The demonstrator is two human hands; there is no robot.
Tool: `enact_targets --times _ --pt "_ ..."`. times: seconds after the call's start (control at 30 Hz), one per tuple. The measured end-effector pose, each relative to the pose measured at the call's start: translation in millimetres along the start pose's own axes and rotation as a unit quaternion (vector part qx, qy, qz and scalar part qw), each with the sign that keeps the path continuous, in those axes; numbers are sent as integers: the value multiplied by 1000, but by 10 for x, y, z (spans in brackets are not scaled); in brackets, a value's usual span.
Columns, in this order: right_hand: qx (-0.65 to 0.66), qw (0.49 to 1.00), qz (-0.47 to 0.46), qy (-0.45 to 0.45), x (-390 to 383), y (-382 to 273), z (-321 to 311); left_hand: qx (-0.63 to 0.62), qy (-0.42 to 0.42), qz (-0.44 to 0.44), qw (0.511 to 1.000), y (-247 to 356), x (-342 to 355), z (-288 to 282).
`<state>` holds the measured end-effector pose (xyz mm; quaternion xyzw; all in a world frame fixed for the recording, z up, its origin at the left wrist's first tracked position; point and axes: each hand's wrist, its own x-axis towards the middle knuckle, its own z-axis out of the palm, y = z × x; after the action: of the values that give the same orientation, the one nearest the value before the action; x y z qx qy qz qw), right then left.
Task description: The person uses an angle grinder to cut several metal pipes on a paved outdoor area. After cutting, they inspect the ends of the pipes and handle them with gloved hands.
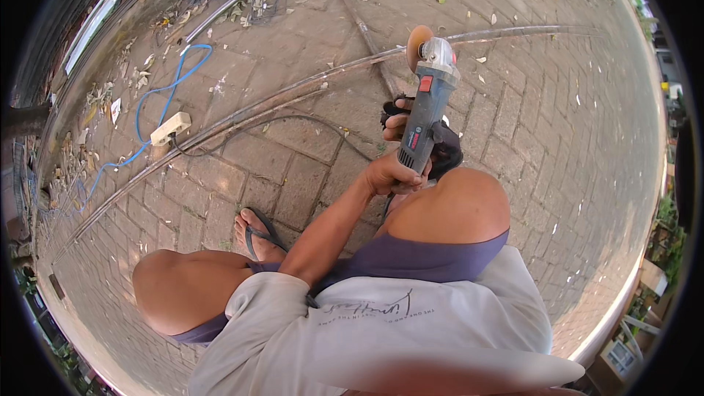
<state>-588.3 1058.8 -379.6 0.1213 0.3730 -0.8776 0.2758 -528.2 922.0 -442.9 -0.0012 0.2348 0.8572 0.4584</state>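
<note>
Grey angle grinder [424, 114] gripped in both hands, left hand [387, 173] wrapped at the tail, right hand [400, 121] closed on the body, disc up, just above the right knee [458, 202]. Risk judged: disc slipping toward knee, or black cord [293, 121] snagging. Thin steel rods [293, 92] across brick paving [557, 125]; open room right.
</note>
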Motion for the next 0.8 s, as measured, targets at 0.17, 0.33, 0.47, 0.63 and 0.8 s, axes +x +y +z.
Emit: enact_targets --times 0.17,0.33,0.47,0.63,0.8 --pt "-153 988 19 14 178 -173 39 152 199 33 968 123 27 97" --pt "-359 931 -25 53 393 -67 92 176 190 35 965 196 66 15" --pt "-355 935 -10 4 388 55 152 233 209 23 949 103 -57 -201" --pt "-573 811 -77 87 622 95 247 620 422 33 661 839 -538 -848" --pt "-632 768 -63 80 867 288 324 739 608 32 289 1509 -1519 -1545"
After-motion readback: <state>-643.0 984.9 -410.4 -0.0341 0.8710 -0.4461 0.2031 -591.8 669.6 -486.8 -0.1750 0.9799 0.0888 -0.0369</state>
